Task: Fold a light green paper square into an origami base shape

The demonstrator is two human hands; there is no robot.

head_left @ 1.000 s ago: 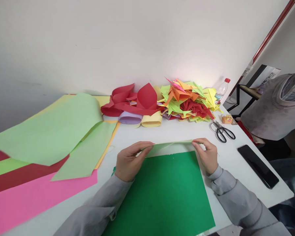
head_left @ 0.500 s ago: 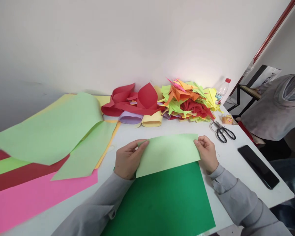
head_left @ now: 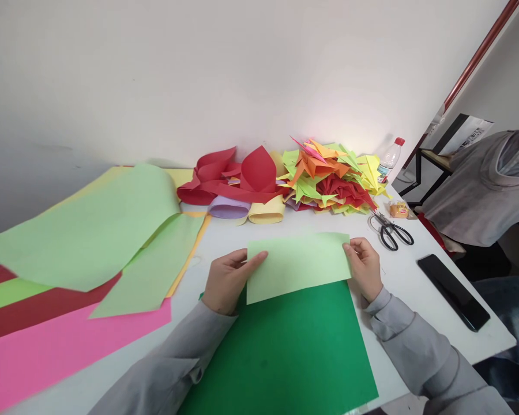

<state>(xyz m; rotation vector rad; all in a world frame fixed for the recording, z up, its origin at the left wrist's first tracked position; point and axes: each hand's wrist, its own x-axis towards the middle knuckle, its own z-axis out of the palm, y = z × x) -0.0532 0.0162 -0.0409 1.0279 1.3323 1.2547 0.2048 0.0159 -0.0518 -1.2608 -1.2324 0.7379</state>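
Note:
A light green paper strip is stretched between my two hands, over the far part of a dark green sheet. My left hand pinches the strip's left end, thumb on top and fingers behind it. At the right end, my right hand grips the strip's edge between thumb and fingers. The dark green sheet lies flat on the white table under my forearms.
Light green sheets and a pink sheet cover the left side. Red curled paper and folded paper shapes line the wall. Scissors, a phone and a bottle are at right. Another person sits beyond.
My left thumb has shifted onto the strip's face, and its left end now lies straighter, with its corner showing. My right hand keeps its hold with little movement.

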